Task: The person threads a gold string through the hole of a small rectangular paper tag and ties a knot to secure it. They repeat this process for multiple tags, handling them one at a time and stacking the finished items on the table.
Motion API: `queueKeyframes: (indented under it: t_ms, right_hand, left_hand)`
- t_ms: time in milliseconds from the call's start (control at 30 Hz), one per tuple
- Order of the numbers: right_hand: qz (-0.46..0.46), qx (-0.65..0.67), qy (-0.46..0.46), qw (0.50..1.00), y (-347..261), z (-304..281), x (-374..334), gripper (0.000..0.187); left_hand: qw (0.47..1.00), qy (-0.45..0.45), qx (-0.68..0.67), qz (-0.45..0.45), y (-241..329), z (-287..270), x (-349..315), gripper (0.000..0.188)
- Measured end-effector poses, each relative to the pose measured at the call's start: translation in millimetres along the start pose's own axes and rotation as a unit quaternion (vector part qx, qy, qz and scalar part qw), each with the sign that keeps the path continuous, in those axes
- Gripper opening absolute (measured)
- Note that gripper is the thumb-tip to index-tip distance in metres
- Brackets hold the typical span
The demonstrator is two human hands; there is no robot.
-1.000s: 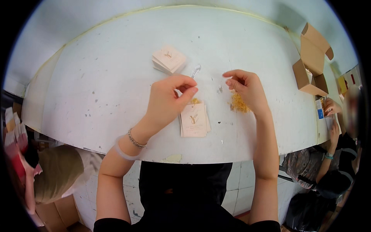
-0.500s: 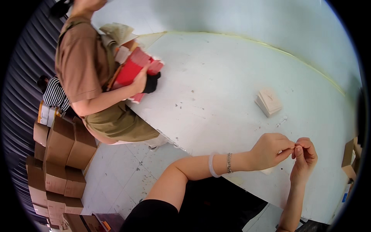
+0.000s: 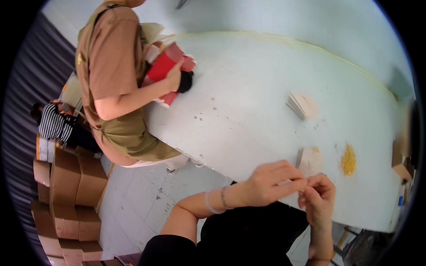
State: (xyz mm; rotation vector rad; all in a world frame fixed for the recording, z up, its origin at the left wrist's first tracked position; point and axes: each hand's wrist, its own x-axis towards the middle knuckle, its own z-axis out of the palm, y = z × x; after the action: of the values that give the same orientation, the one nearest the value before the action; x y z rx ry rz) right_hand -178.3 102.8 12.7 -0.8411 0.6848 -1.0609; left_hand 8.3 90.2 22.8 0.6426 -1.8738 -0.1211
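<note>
My left hand (image 3: 273, 182), with a bangle and a bracelet on its wrist, meets my right hand (image 3: 320, 197) over the near edge of the white table (image 3: 248, 111). Thumbs and fingers of both are pinched together at one spot. Whatever is between the fingertips is too small and blurred to name. Just beyond the hands sits a small stack of pale cards (image 3: 309, 160). To its right lies a loose heap of thin golden-yellow pieces (image 3: 348, 160). A second stack of pale cards (image 3: 303, 105) stands farther back on the table.
At the table's left side a person (image 3: 115, 66) in a brown top and olive apron holds red packaging (image 3: 166, 66). Brown cartons (image 3: 66, 186) are piled on the floor at left. Another person in stripes (image 3: 55, 122) is behind them. An open carton (image 3: 401, 162) stands far right.
My joined hands have come left and closer to my body, still pinched. The near card stack and the yellow heap now show fully. The person with red packaging appears slightly farther right.
</note>
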Motion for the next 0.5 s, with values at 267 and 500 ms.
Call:
queueKeyframes:
  t_ms: [267,500]
  right_hand:
    - [0.054,0.087,-0.033,0.994,21,34,-2,0.005]
    - [0.049,0.090,-0.046,0.994,25,46,-4,0.005]
  left_hand:
    - [0.989,-0.021,-0.051,-0.140,13,-25,-26,0.015]
    - [0.993,-0.005,0.017,-0.114,14,-30,-38,0.008]
